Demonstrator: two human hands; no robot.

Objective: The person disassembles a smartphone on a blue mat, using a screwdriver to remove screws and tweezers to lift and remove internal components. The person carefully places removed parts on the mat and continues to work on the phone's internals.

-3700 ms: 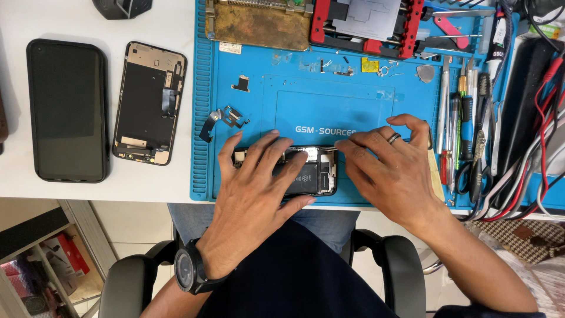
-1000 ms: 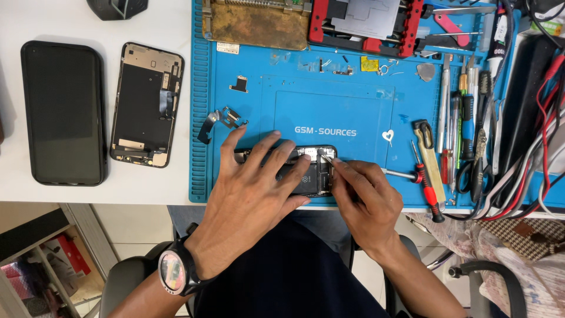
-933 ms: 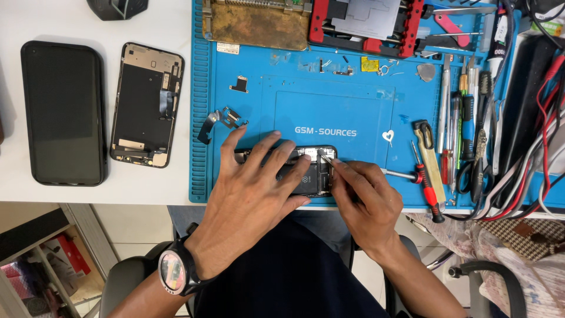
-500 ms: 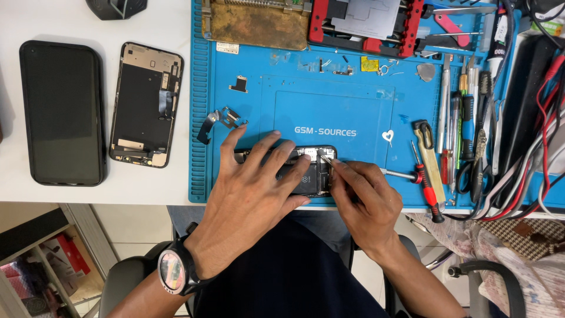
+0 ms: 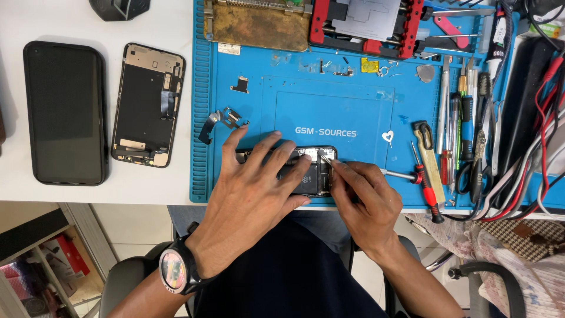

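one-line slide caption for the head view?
Left hand steadies an opened phone on a blue mat while the right hand works it with tweezers.

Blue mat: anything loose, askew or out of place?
Small loose parts lie scattered on the blue mat: a bracket, a flex piece and screws near the top edge. The left hand pins the opened phone; the right hand probes it with tweezers. Nothing spilled.

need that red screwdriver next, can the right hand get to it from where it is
Probably yes. The red screwdriver lies on the blue mat just beside the right hand, nothing between them, though that hand would first have to put down its thin tool.
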